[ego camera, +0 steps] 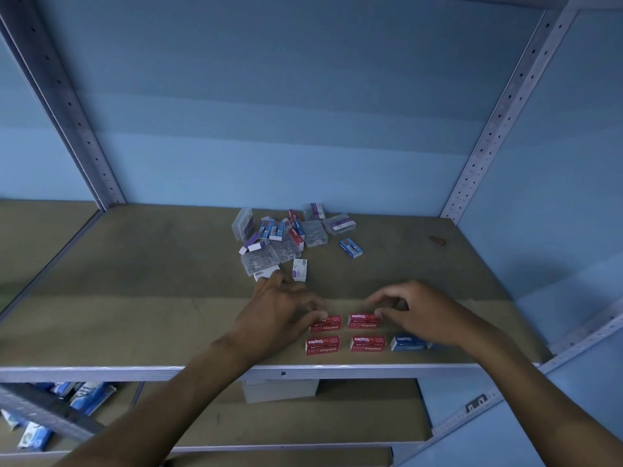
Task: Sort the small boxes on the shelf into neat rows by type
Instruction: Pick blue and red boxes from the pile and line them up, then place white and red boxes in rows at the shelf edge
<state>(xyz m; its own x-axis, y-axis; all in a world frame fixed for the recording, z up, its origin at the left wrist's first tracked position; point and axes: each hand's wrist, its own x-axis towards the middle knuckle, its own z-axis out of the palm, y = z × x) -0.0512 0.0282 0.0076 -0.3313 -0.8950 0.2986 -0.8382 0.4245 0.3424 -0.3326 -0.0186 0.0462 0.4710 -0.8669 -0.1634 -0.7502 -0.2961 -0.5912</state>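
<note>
Four red staple boxes (344, 333) in rows, left hand (285, 310) and right hand (409, 310) touching two

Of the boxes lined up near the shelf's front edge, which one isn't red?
The blue Staples box, at the right end of the front row, partly under the right hand. The four other lined-up boxes are red.

Left hand (286, 306) covers part of red staples box (326, 324); right hand (409, 310) hides blue box (408, 343) end.
</note>
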